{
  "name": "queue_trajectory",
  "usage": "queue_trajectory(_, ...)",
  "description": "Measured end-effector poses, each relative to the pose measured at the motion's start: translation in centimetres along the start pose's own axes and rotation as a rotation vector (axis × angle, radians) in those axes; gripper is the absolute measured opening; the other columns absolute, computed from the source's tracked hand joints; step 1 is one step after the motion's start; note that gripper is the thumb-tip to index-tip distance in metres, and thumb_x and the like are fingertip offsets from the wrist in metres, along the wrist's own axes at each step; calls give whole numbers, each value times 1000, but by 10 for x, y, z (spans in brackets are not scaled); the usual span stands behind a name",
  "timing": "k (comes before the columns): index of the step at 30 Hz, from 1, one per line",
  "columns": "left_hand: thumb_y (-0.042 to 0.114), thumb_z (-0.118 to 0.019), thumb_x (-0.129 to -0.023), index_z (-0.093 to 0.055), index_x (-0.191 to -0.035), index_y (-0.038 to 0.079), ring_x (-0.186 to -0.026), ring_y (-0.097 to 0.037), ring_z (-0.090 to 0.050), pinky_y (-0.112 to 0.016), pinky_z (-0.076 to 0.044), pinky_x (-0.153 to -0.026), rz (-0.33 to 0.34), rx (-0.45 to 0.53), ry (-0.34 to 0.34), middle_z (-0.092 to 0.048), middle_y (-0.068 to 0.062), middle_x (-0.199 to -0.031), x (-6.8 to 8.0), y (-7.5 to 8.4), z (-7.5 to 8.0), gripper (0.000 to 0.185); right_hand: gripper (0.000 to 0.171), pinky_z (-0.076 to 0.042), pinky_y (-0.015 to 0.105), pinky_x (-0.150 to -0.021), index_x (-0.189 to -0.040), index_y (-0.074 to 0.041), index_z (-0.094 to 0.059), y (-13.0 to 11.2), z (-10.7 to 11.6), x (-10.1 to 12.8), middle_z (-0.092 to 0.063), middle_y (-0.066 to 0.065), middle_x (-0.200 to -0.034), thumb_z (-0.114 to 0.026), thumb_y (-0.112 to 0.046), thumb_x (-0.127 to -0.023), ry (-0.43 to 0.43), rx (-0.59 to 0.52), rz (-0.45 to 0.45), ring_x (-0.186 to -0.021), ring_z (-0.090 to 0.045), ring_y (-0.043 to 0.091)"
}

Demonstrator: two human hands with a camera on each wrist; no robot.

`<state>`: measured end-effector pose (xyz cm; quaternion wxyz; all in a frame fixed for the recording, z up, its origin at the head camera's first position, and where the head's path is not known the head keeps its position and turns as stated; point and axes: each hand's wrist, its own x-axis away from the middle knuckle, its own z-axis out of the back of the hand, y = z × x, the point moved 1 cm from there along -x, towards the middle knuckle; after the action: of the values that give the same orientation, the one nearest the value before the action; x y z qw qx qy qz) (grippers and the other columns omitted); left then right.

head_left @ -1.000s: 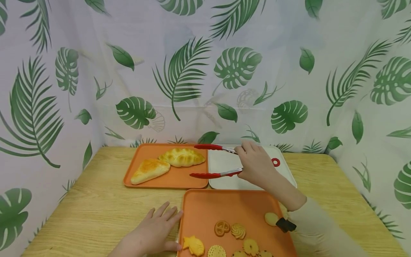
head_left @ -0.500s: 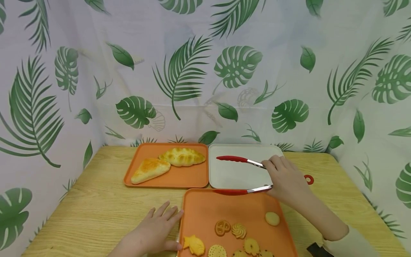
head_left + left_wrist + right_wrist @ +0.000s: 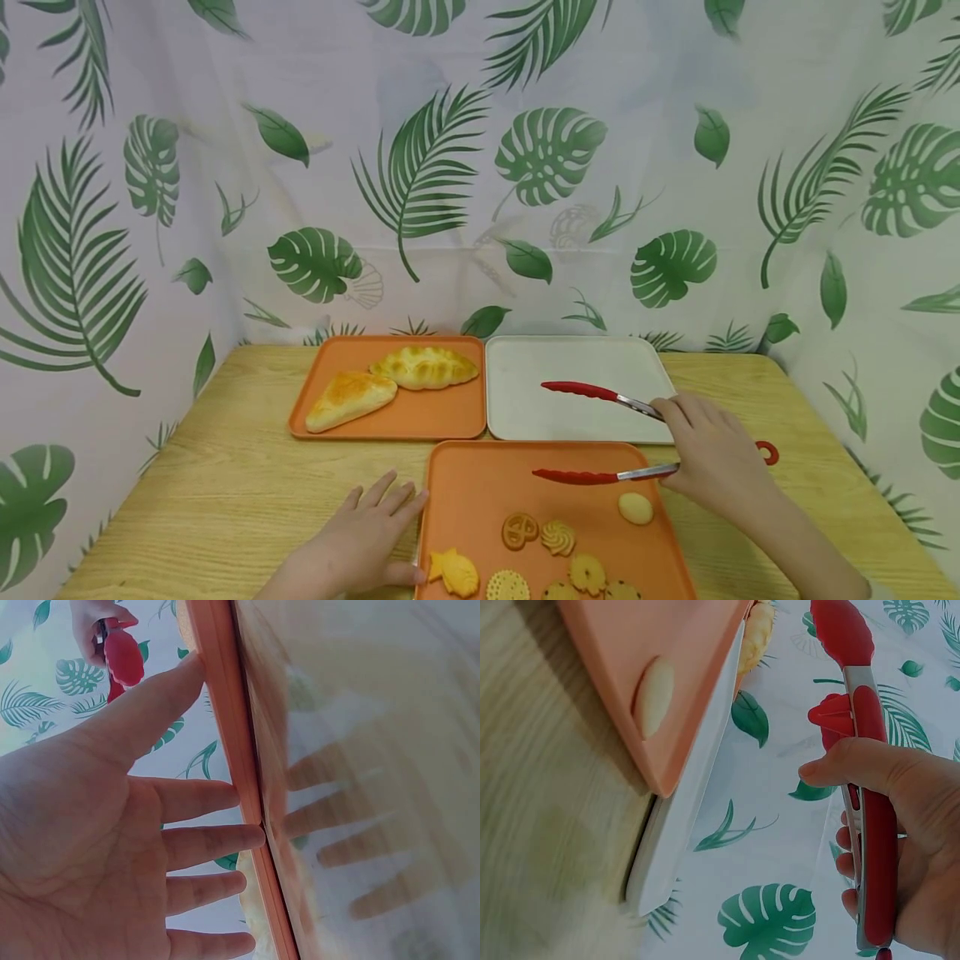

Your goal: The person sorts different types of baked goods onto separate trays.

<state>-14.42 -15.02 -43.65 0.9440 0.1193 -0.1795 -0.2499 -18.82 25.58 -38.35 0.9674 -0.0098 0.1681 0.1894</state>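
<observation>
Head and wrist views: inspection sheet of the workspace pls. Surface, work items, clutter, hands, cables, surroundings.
Surface: wooden table, bearing three trays.
Work items: rear orange tray holds a triangular pastry and a braided pastry; white tray stands to its right; front orange tray holds assorted cookies, some cut off by the head view's lower edge; red-tipped tongs are spread, nothing between the tips.
Clutter: nothing seen.
Left hand: fingers extended, at the front orange tray's left edge.
Right hand: grips the tongs.
Cables: nothing seen.
Surroundings: white leaf-print cloth behind and on both sides.
</observation>
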Motion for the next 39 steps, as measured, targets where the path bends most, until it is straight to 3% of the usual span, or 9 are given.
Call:
queue_trajectory(11,61,-65,-80,-36,-152,14,-148,-42,-21,-72,-27,-107,4,3,-8,-36,-13,-157,-2,0,-3,91,75,-48,51,-78,-115,-3,-59,16,-6,38,-58,8,-103,-93,-20,-51,-50,-7,-42,-98,-53,29)
queue_trajectory(19,59,-65,-81,-35,-152,13,-148,-42,-20,-73,-25,-107,3,17,-3,-34,-14,-157,0,1,-3,90,64,-41,35,-65,-103,-11,-61,31,-13,60,-52,-3,-90,-91,-16,-47,-12,4,-41,-85,-50,19)
queue_trajectory(28,62,-63,-81,-34,-153,14,-149,-42,-19,-72,-25,-108,-3,19,-6,-35,-14,-157,-1,1,-3,91,59,-36,31,-62,-99,-15,-60,44,-18,78,-47,-5,-84,-93,-17,-50,-96,13,-88,-83,-49,18)
queue_trajectory(39,62,-64,-80,-34,-153,15,-149,-41,-18,-72,-24,-109,12,33,-17,-35,-12,-157,-3,0,-3,92,53,-38,36,-63,-94,-19,-56,55,-16,89,-45,-5,-83,-93,-23,-55,-180,79,-102,-81,-47,19)
